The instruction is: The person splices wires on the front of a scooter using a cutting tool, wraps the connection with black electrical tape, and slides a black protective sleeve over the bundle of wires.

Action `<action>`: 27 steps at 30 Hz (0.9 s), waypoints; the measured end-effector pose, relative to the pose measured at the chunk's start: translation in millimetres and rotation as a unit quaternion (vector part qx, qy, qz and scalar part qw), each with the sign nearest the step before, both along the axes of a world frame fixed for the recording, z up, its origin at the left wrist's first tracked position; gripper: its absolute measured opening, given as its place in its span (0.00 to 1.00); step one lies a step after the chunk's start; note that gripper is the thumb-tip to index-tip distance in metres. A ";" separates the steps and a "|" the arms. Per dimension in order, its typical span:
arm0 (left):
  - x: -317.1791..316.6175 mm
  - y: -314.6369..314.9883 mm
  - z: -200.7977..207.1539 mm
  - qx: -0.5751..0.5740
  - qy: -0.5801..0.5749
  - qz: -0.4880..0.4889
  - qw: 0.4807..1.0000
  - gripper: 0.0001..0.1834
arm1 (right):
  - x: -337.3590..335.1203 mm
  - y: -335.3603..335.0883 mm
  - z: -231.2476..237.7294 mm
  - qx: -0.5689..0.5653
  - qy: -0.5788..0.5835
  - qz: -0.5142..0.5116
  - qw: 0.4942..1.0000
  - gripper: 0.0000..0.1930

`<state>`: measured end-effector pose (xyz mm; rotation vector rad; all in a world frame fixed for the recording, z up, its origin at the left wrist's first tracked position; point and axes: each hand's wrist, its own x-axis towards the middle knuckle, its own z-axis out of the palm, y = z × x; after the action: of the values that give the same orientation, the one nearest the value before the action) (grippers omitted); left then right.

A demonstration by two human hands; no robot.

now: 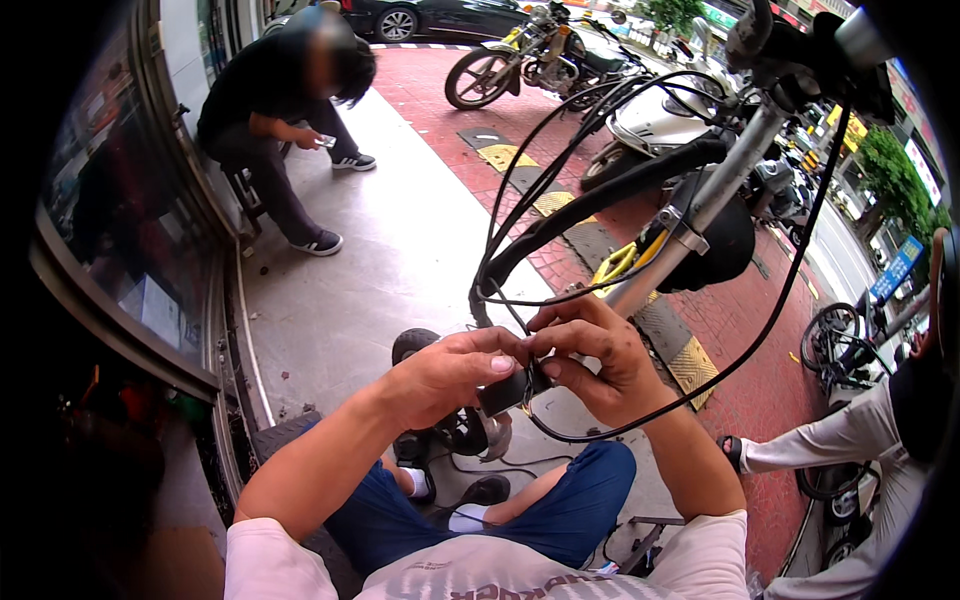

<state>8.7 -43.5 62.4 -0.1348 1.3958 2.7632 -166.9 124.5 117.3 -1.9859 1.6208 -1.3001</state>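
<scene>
Both my hands meet in front of me, fingers closed in a pinch. My left hand has its thumb against a small flat black box. With bent fingertips, my right hand grips thin wires beside that box; the exact pinch point is hidden. A black cable runs down to the fingertips from a bundle of cables. The bundle hangs from the handlebar of a small vehicle with a silver tube for a stem. One long cable loops round my right hand.
A small black wheel stands beyond my left forearm. At the upper left, a seated person holds a phone. Another person's leg is at the right. Parked motorcycles stand on red paving. A glass door borders the left side.
</scene>
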 end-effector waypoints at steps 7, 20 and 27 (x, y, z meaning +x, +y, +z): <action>-51.9 17.1 -3.0 -0.023 0.016 -0.017 0.999 0.21 | 52.7 97.2 -4.0 0.247 0.152 -0.107 0.951 0.07; -63.6 58.2 -11.8 0.100 0.001 0.094 0.991 0.14 | 59.7 24.3 7.7 0.012 0.319 -0.292 0.902 0.22; -60.6 39.9 -43.7 0.115 0.039 0.029 0.992 0.14 | 57.0 27.6 -26.8 -0.068 0.196 -0.354 0.912 0.13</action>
<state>-51.9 -3.5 18.7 -0.0619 1.0918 2.9815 -109.9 152.0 90.6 -1.8826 2.6913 -1.2948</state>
